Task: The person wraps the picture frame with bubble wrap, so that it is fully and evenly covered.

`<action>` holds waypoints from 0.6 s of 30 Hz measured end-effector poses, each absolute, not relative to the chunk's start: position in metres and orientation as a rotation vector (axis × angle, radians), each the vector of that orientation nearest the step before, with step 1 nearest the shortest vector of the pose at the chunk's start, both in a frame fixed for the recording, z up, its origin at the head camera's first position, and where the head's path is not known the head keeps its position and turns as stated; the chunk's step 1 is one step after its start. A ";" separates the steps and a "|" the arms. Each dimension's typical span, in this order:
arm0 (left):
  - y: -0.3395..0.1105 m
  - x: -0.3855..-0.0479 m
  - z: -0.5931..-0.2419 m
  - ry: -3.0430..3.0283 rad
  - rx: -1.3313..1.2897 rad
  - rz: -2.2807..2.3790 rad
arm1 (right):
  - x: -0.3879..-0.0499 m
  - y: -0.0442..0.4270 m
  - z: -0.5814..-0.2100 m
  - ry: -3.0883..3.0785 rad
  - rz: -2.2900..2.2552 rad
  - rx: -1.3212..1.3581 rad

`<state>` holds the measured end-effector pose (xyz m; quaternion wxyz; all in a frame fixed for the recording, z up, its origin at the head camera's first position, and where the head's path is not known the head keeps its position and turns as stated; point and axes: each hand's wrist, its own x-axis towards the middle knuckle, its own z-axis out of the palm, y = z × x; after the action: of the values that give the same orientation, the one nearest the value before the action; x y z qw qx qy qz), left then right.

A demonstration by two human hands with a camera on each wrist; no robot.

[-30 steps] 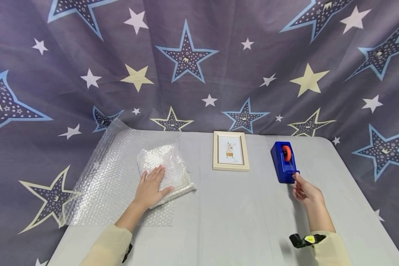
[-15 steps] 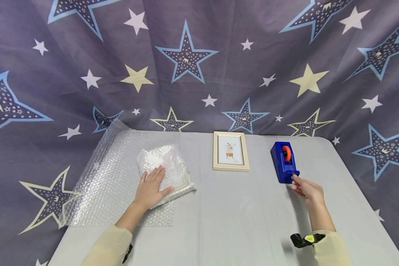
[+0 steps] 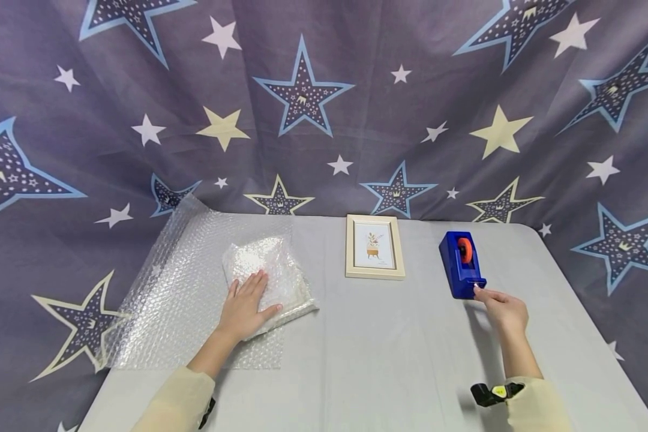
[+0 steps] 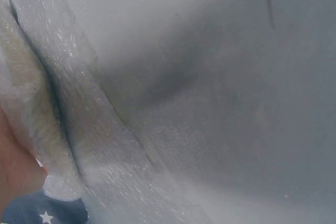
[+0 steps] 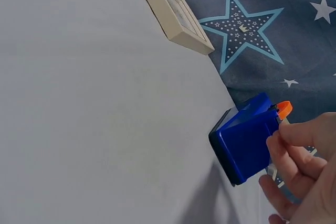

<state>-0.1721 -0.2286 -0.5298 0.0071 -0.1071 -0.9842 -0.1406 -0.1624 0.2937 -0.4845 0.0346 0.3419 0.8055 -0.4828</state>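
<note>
Firstly, head view. The left hand [image 3: 244, 306] lies flat on the wrapped package [image 3: 283, 273], fingers extended and thumb spread; it presses from above without grasping. The package rests tilted on a bubble-wrap sheet [image 3: 178, 294] at the left of the table [image 3: 367, 342]. The right hand [image 3: 504, 312] is at the front lip of the blue tape dispenser [image 3: 459, 270], thumb and forefinger brought together in a pinch. This is judged to be on the free end of the tape, though the strip is too fine to make out. The tape roll [image 3: 465, 249] sits in its recess. The picture frame [image 3: 375, 246] lies between package and dispenser, touching neither.

Left wrist view. Only part of the left hand shows, against the package edge. Caution: should the palm lift, the wrapping may spring loose if its edge is unsecured; whether it is secured cannot be told. The sheet overruns the left table edge, so a sideways push could make it slip.

Right wrist view. Thumb and forefinger meet at the dispenser's upper front; the other fingers are loosely bent. Caution: no second hand steadies the dispenser, so a hard upward pull could tip or drag it. A slack strip could fold onto itself or cling to the fingers.
</note>
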 end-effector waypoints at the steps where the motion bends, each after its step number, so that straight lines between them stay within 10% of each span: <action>1: -0.228 -0.172 -0.529 -3.077 -0.334 -0.442 | -0.162 0.293 -0.484 2.510 -1.451 1.058; 18: -0.226 -0.171 -0.527 -3.072 -0.333 -0.413 | -0.159 0.299 -0.488 2.409 -1.746 0.884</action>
<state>-0.1715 -0.2262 -0.5270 0.0119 -0.1067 -0.9853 -0.1325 -0.1593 0.2986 -0.4881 0.0191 0.2849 0.7760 -0.5624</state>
